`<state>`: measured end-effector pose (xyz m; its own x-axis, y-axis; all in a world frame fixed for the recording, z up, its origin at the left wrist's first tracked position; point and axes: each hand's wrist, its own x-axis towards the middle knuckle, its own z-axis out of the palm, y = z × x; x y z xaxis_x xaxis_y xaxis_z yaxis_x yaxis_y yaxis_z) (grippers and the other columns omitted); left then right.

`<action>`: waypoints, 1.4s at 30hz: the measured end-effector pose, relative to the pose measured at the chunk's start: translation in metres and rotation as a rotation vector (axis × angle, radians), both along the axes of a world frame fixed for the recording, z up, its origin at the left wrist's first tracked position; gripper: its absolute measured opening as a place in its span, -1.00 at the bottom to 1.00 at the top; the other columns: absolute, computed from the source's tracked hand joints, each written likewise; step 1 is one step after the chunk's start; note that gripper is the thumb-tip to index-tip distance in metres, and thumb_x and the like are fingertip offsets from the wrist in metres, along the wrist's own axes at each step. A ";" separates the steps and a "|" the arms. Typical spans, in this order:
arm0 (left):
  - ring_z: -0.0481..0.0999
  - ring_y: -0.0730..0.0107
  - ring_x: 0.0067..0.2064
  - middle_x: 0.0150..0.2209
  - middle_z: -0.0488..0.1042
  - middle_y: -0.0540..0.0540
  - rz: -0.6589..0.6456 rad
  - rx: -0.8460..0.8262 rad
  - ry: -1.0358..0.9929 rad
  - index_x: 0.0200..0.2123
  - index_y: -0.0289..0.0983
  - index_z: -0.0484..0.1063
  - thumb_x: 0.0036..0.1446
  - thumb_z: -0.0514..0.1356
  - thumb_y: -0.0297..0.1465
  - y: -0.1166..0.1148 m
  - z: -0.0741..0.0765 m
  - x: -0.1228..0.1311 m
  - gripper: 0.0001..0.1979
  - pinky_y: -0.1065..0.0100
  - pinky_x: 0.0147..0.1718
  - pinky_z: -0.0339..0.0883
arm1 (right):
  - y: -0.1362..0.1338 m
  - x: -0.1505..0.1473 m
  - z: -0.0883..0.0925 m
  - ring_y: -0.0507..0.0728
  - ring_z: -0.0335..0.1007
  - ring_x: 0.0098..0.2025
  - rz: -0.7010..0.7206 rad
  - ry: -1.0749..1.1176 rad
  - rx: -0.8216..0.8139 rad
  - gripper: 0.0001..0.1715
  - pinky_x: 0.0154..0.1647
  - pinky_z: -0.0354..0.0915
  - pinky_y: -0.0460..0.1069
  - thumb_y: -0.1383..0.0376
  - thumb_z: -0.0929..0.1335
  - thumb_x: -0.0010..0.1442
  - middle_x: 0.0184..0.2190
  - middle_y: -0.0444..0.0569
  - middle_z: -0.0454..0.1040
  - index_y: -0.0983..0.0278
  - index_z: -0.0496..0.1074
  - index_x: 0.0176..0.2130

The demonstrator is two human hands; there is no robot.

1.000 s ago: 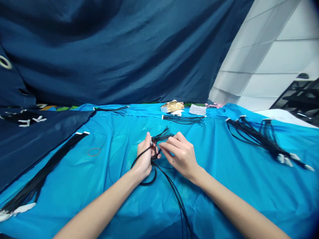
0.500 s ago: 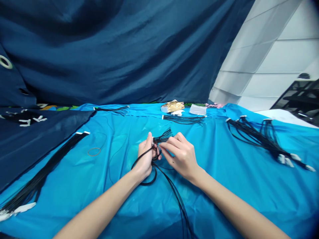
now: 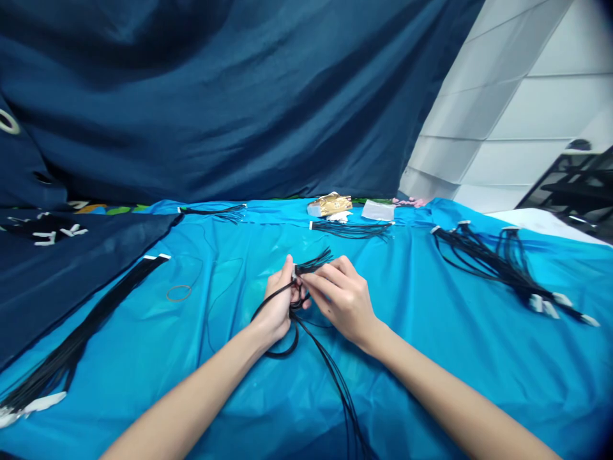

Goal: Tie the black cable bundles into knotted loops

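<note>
In the middle of the head view, my left hand point(image 3: 278, 300) is closed around a white connector point(image 3: 294, 271) with black wires. A short bunch of black wires point(image 3: 316, 260) fans out from it towards the upper right. Other black wires point(image 3: 330, 358) loop round my left wrist and trail down to the bottom edge. My right hand point(image 3: 347, 300) is beside the connector, thumb and fingertips pinched together at its right side. It seems to grip a thin black wire there, though the fingertips cover most of it.
Wire bundles with white ends lie at the left point(image 3: 90, 319), far middle point(image 3: 354, 230) and right point(image 3: 498, 268). A gold packet point(image 3: 330, 205) and a clear plastic piece point(image 3: 378, 210) sit at the back. An orange rubber band point(image 3: 179, 293) rests on the blue sheet point(image 3: 158, 358).
My right hand has shifted slightly left, its fingertips closer to the connector. My left hand keeps its hold. The whole view has moved a little.
</note>
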<state>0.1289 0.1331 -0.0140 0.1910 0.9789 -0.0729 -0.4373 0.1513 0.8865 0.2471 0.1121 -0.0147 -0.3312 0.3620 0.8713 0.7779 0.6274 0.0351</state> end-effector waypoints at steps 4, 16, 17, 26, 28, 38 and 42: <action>0.20 0.61 -0.67 -0.69 0.24 0.08 0.063 -0.060 -0.041 -0.60 -0.31 0.21 -0.21 0.22 0.04 0.006 0.001 -0.006 -0.50 0.52 -0.71 0.09 | 0.000 0.005 0.000 0.12 0.25 -0.05 0.114 -0.049 0.119 -0.78 -0.07 0.20 0.04 0.40 0.32 0.12 -0.21 0.03 0.45 0.31 0.43 -0.17; 0.17 0.63 -0.70 -0.73 0.24 0.06 0.061 -0.135 0.001 -0.62 -0.31 0.21 -0.22 0.21 0.05 0.014 -0.002 -0.014 -0.49 0.54 -0.71 0.01 | -0.004 0.006 0.005 0.05 0.39 -0.15 0.351 -0.438 0.178 -0.84 -0.22 0.33 -0.02 0.47 0.27 0.17 -0.38 -0.05 0.49 0.42 0.44 -0.26; 0.17 0.63 -0.70 -0.73 0.24 0.06 0.066 -0.138 0.003 -0.62 -0.31 0.21 -0.22 0.21 0.05 0.014 -0.003 -0.014 -0.49 0.55 -0.70 0.01 | -0.004 0.006 0.005 0.06 0.39 -0.16 0.354 -0.445 0.188 -0.84 -0.23 0.33 -0.02 0.47 0.27 0.17 -0.38 -0.05 0.49 0.42 0.44 -0.27; 0.20 0.62 -0.68 -0.70 0.24 0.06 0.098 -0.125 0.039 -0.63 -0.32 0.23 -0.26 0.23 0.06 0.013 -0.001 -0.011 -0.47 0.53 -0.69 0.05 | 0.002 0.001 -0.005 0.08 0.33 -0.08 0.483 -0.137 -0.053 -0.82 -0.16 0.37 0.00 0.44 0.27 0.16 -0.29 0.00 0.49 0.36 0.43 -0.23; 0.19 0.63 -0.66 -0.68 0.24 0.06 0.148 -0.098 0.051 -0.63 -0.33 0.24 -0.29 0.24 0.06 0.012 -0.001 -0.011 -0.46 0.54 -0.70 0.03 | 0.001 -0.002 -0.003 0.05 0.33 -0.07 0.573 0.087 -0.294 -0.82 -0.07 0.35 0.01 0.40 0.28 0.17 -0.24 0.00 0.49 0.30 0.45 -0.23; 0.15 0.59 -0.68 -0.73 0.14 0.09 0.132 -0.056 0.033 -0.61 -0.30 0.18 -0.20 0.17 0.10 0.005 0.004 -0.010 -0.46 0.49 -0.70 0.17 | 0.006 0.019 0.021 -0.02 0.37 -0.44 0.634 1.185 -0.760 -0.74 -0.51 0.33 -0.12 0.23 0.34 0.11 -0.42 -0.10 0.43 0.21 0.43 -0.16; 0.12 0.61 -0.69 -0.72 0.13 0.10 0.170 -0.012 0.035 -0.61 -0.29 0.17 -0.17 0.13 0.11 0.006 0.003 -0.008 -0.46 0.49 -0.73 0.15 | 0.005 0.025 0.023 -0.08 0.21 -0.53 0.358 0.910 -0.454 -0.74 -0.65 0.12 -0.15 0.25 0.32 0.13 -0.39 -0.11 0.36 0.14 0.44 -0.13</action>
<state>0.1205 0.1388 -0.0114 0.0197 0.9959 -0.0884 -0.4268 0.0884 0.9000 0.2722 0.1174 0.0081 0.2228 0.7242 0.6526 0.1631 0.6323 -0.7574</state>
